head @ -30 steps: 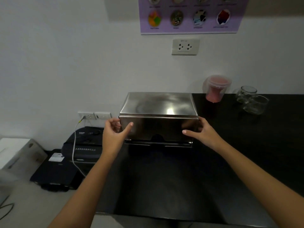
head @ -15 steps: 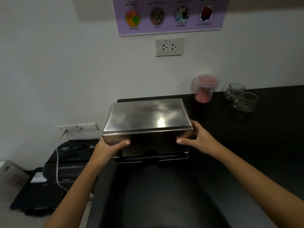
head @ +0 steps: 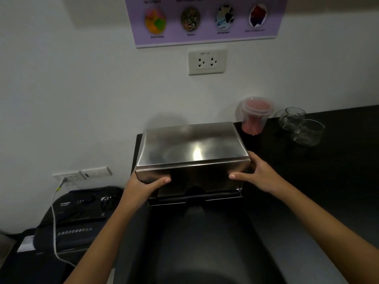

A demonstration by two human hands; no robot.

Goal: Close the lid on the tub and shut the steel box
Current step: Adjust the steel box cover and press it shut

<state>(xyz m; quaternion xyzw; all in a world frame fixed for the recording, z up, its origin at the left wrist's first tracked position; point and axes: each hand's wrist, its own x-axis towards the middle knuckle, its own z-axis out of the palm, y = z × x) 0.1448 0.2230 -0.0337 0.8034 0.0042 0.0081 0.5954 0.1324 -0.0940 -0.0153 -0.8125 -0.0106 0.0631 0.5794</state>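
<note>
- Your steel box [head: 192, 152] is brushed metal, smooth and semi-glossy; its top throws back a bright spot of light and soft dark reflections.
- The counter [head: 307, 181] you work on is black, smooth and faintly shiny, with a dull sheen on the near part.
- The tub [head: 255, 117] at the far side looks like clear, thin plastic, with red showing through it.
- The two jars [head: 301, 128] to the right are clear glass, glossy.
- The wall socket [head: 207, 62] is smooth white plastic.
- The poster [head: 205, 19] above it looks like glossy printed paper.
- The machine [head: 75, 218] low on the left is matt black plastic.
- The wall [head: 71, 89] is matt white.
</note>
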